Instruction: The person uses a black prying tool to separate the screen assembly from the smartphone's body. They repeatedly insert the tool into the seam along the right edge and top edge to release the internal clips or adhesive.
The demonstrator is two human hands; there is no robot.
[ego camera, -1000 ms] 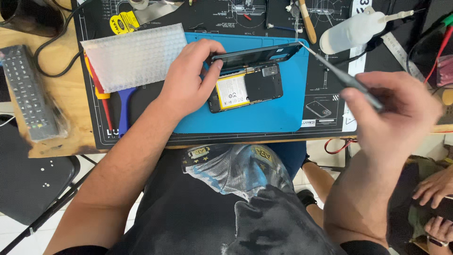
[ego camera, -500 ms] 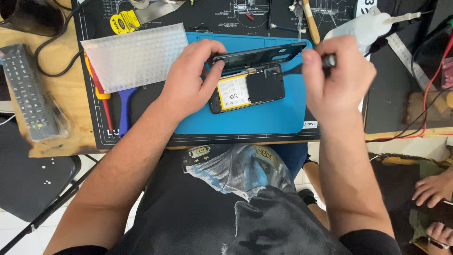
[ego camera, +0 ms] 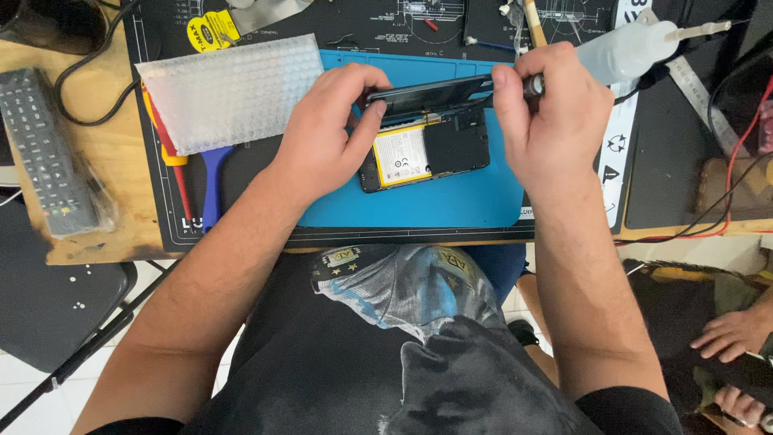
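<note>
An opened smartphone (ego camera: 431, 153) lies on a blue work mat (ego camera: 451, 201), its yellow-white battery and dark inner boards showing. My left hand (ego camera: 326, 133) holds the lifted black screen panel (ego camera: 431, 93) tilted up along the phone's far edge. My right hand (ego camera: 555, 113) is closed around a thin metal tool (ego camera: 533, 84), with its tip hidden at the right end of the lifted panel.
A bubble-wrap sheet (ego camera: 229, 89), red and blue-handled tools (ego camera: 211, 181), and a yellow tape measure (ego camera: 208, 31) lie left on the black mat. A remote control (ego camera: 44, 149) rests far left. A clear squeeze bottle (ego camera: 636, 48) lies at the right. Another person's hands (ego camera: 737, 334) show bottom right.
My right hand swung in from the right with the tool and now sits at the phone's right end. My left hand kept hold of the lifted panel.
</note>
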